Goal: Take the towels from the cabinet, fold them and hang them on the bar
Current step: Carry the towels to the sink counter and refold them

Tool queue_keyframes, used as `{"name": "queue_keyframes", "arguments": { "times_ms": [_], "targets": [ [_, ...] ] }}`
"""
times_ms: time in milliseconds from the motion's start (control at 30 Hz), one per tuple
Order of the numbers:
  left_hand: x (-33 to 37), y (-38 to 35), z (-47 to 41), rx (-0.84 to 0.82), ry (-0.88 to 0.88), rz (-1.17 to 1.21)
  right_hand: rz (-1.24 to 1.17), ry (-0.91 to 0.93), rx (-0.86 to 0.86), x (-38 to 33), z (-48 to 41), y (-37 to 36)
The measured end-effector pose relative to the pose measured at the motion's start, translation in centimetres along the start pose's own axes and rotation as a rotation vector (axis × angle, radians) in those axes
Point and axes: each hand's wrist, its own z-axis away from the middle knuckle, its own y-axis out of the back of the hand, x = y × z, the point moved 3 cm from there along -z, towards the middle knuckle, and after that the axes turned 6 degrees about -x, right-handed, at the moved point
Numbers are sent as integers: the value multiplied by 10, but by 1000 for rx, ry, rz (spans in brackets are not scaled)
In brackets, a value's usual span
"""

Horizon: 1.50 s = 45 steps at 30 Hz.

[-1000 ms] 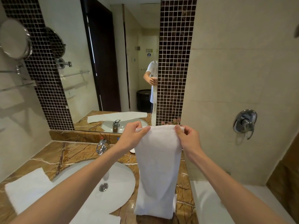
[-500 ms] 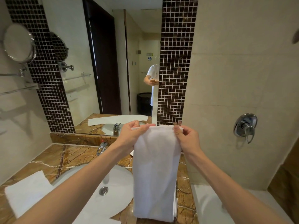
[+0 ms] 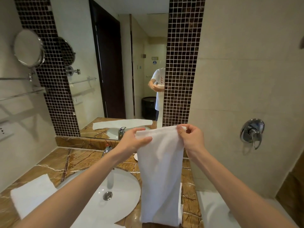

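Observation:
A white towel (image 3: 160, 175), folded into a long strip, hangs in the air over the right end of the marble counter (image 3: 54, 163). My left hand (image 3: 131, 141) pinches its upper left corner. My right hand (image 3: 191, 137) pinches the upper right corner, fingers curled over the top edge. The towel's lower end reaches down to the counter's front. A second white towel (image 3: 32, 193) lies flat on the counter at the left. Chrome towel bars (image 3: 18, 94) are fixed to the left wall.
A white sink (image 3: 115, 191) with a chrome tap (image 3: 107, 150) sits below my arms. A wall mirror (image 3: 115, 71) is behind it, a round shaving mirror (image 3: 28, 48) at left. A shower valve (image 3: 252, 132) and bathtub (image 3: 213, 209) are at right.
Both hands have sunk a little with the towel, and the view has tilted slightly upward. My right hand's fingers have curled further over the top edge.

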Motion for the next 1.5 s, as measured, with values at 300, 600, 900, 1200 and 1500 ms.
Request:
{"name": "queue_keyframes", "arguments": {
  "times_ms": [300, 600, 900, 1200, 1500],
  "targets": [
    [18, 3, 9, 69, -107, 159, 370, 335, -32, -39, -3, -5],
    [94, 14, 25, 269, -464, -79, 339, 562, -26, -112, -13, -17],
    [201, 53, 43, 444, -610, -111, 201, 707, -76, -217, -36, -46],
    [305, 115, 94, 671, -740, -226, -25, 793, -120, -313, -35, -112],
    [331, 183, 180, 741, -678, -379, -229, 762, -321, -335, 11, -203]
  ]
}}
